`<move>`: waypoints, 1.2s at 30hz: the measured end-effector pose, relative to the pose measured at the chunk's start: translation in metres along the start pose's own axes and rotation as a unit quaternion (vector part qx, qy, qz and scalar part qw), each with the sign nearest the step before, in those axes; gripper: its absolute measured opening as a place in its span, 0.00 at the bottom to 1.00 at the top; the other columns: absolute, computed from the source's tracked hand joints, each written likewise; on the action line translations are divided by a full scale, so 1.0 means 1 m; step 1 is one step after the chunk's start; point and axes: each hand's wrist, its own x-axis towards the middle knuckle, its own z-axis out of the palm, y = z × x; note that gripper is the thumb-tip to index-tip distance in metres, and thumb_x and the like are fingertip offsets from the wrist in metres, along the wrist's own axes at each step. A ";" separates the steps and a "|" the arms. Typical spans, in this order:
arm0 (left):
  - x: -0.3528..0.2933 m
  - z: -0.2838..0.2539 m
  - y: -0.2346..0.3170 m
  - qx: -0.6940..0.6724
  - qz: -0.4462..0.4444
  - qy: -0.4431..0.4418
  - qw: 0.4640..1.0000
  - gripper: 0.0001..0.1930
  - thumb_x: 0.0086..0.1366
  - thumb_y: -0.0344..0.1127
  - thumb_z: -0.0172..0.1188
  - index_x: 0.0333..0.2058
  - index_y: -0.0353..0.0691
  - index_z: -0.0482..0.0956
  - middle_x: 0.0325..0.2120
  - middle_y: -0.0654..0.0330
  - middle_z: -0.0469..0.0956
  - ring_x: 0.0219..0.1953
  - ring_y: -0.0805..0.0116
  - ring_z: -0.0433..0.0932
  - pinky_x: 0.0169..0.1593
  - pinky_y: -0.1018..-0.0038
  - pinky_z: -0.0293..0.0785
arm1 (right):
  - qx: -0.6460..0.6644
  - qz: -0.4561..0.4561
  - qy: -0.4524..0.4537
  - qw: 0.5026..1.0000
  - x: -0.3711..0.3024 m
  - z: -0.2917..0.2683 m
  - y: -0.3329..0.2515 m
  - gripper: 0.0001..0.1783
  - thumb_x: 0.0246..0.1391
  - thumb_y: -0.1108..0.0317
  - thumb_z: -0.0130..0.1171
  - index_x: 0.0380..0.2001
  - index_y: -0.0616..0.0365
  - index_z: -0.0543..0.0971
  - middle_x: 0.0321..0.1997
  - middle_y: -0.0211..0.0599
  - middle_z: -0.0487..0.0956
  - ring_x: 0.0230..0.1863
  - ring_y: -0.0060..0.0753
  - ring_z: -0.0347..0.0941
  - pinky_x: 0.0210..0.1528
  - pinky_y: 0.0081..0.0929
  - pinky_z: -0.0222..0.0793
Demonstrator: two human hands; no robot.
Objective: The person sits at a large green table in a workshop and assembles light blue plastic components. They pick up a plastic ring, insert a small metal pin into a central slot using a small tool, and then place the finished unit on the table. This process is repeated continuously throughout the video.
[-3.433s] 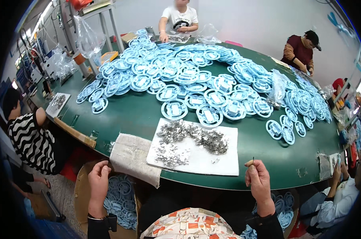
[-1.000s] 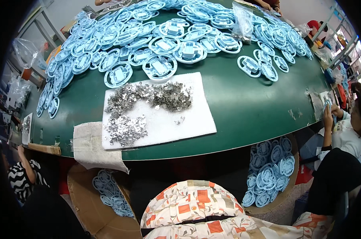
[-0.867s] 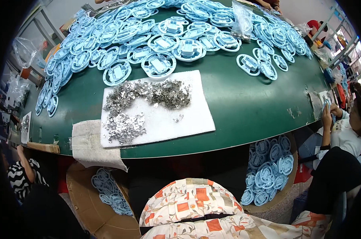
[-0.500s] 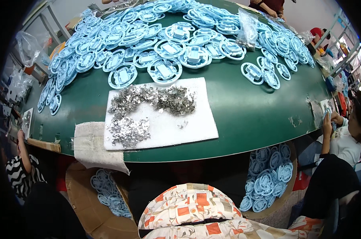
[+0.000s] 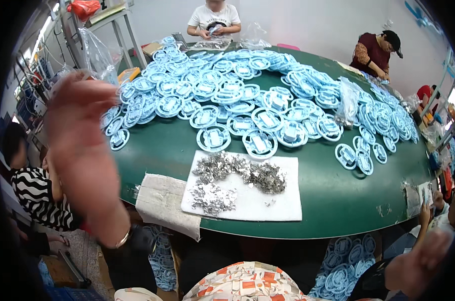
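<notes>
Blue rings lay heaped on one green table, too many to count, with two more lots below its edge. Half a second earlier neither of the person's hands showed; now two did, both blurred: the left hand loomed before the heap's left end, the right hand hung low at the right rim. Whether either pinched anything, one could not tell. One white pad bore the metal clips, against one cloth. At least five co-workers showed.
</notes>
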 end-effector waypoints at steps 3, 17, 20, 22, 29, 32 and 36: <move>-0.037 0.005 -0.100 0.266 -0.055 -0.235 0.933 0.19 0.65 0.27 0.56 0.55 0.42 0.79 0.49 0.52 0.81 0.55 0.55 0.77 0.58 0.64 0.74 | 0.111 0.210 -0.144 0.961 -0.058 0.006 0.019 0.20 0.69 0.55 0.53 0.33 0.63 0.76 0.24 0.30 0.66 0.24 0.21 0.60 0.24 0.22 0.54; -0.096 0.002 -0.199 0.361 -0.139 -0.402 0.830 0.12 0.64 0.33 0.62 0.47 0.48 0.84 0.42 0.59 0.85 0.48 0.54 0.81 0.47 0.62 0.77 | 0.159 0.428 -0.316 0.832 -0.116 0.041 0.014 0.22 0.71 0.61 0.51 0.32 0.70 0.83 0.21 0.30 0.73 0.19 0.15 0.63 0.21 0.18 0.54; -0.079 0.010 -0.190 0.290 -0.303 -0.298 0.858 0.12 0.68 0.36 0.59 0.46 0.39 0.82 0.33 0.56 0.85 0.35 0.57 0.84 0.39 0.65 0.77 | 0.160 0.429 -0.327 0.827 -0.117 0.048 0.010 0.22 0.71 0.61 0.50 0.33 0.70 0.83 0.21 0.29 0.73 0.19 0.15 0.63 0.21 0.18 0.54; -0.080 0.010 -0.194 0.214 -0.353 -0.229 0.882 0.12 0.69 0.35 0.59 0.47 0.37 0.82 0.32 0.58 0.84 0.34 0.64 0.83 0.38 0.66 0.77 | 0.172 0.427 -0.335 0.822 -0.119 0.053 0.008 0.22 0.72 0.61 0.49 0.34 0.70 0.83 0.21 0.29 0.73 0.19 0.15 0.62 0.21 0.18 0.55; -0.067 0.030 -0.134 -0.039 -0.564 -0.175 0.806 0.15 0.76 0.39 0.53 0.52 0.36 0.78 0.37 0.63 0.83 0.37 0.75 0.82 0.43 0.74 0.82 | 0.244 0.480 -0.378 0.753 -0.121 0.084 0.011 0.17 0.73 0.63 0.48 0.47 0.67 0.80 0.28 0.27 0.74 0.27 0.13 0.65 0.28 0.16 0.61; -0.072 0.050 -0.099 -0.095 -0.586 -0.199 0.779 0.16 0.76 0.39 0.52 0.53 0.34 0.77 0.37 0.62 0.83 0.37 0.73 0.84 0.44 0.74 0.83 | 0.230 0.480 -0.362 0.765 -0.121 0.104 0.013 0.16 0.72 0.63 0.50 0.49 0.67 0.79 0.31 0.27 0.76 0.28 0.13 0.66 0.31 0.14 0.62; -0.087 0.069 -0.058 -0.148 -0.610 -0.213 0.749 0.15 0.76 0.38 0.52 0.52 0.34 0.78 0.37 0.61 0.83 0.36 0.74 0.84 0.43 0.74 0.83 | 0.266 0.514 -0.319 0.750 -0.119 0.126 0.014 0.17 0.71 0.64 0.52 0.55 0.66 0.74 0.37 0.29 0.77 0.30 0.12 0.67 0.32 0.13 0.64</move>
